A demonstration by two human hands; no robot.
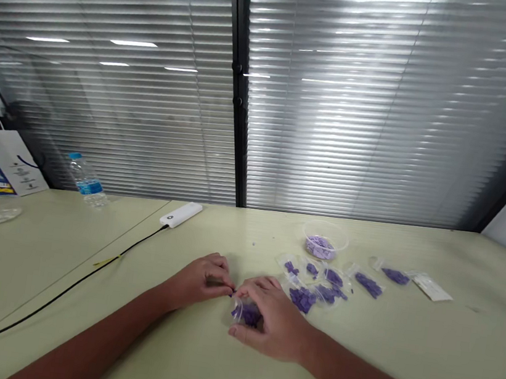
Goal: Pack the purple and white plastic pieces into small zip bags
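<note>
Pretty plain stuff here tbh: both forearms are bare, so no sleeves in view. Left hand (204,279) has no glove or ring that I can spot, and same goes for the right hand (274,318).

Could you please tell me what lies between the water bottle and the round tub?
The head view shows a white device with a black cable, plus a few tiny specks.
</note>
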